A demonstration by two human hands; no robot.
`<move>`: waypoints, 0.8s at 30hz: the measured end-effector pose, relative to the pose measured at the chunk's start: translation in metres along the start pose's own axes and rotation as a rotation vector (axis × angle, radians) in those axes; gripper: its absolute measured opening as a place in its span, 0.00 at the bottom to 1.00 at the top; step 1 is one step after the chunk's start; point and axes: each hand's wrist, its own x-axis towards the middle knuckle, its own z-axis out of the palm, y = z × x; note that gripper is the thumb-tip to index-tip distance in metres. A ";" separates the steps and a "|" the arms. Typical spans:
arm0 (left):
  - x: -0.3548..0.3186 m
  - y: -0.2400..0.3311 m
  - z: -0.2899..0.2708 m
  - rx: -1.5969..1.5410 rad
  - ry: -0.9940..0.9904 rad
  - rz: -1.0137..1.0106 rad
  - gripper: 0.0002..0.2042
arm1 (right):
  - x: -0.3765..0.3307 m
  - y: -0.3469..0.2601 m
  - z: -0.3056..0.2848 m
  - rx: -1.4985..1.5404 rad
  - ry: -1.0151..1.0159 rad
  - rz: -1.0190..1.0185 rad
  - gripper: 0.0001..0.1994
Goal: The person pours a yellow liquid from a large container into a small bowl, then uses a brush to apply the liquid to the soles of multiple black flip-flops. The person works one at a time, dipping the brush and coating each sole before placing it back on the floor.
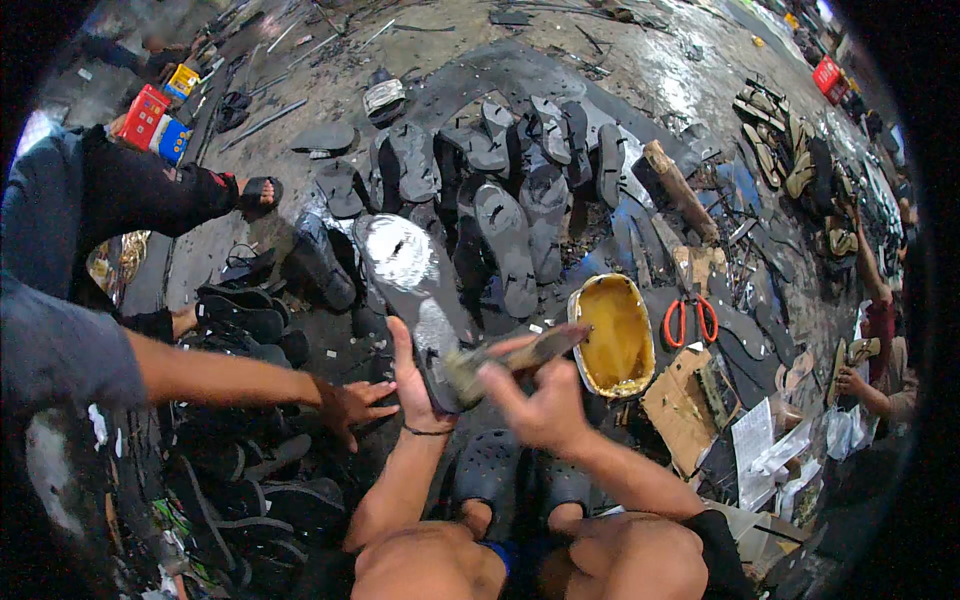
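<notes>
In my left hand (415,385) lies a long grey shoe sole (425,300), held up by its lower end. Shiny wet patches cover parts of its upper face. My right hand (545,405) is closed around the handle of a brush (530,352), slightly blurred by motion. The bristle end touches the lower part of the sole. Just right of the brush stands an oval container (651,335) of yellow-brown glue, its rim crusted. Beyond the sole, several grey soles and sandals (505,235) lie on the ground, some with straps.
A co-worker's hand (355,405) reaches in from the left, close to my left wrist. Orange-handled scissors (690,320), a wooden stick (680,190) and torn cardboard (680,410) lie right of the container. Dark sandals (245,315) are piled at left. Another person sits at far right.
</notes>
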 end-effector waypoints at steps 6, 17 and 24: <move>0.016 -0.034 0.008 0.154 0.069 -0.234 0.29 | 0.002 0.013 -0.025 0.011 0.046 0.172 0.11; 0.162 -0.109 -0.002 0.319 0.111 -0.264 0.38 | -0.041 0.044 -0.132 -0.025 0.441 0.368 0.11; -0.024 -0.062 -0.083 0.989 0.158 0.073 0.15 | -0.032 0.075 -0.149 -0.831 0.328 0.070 0.12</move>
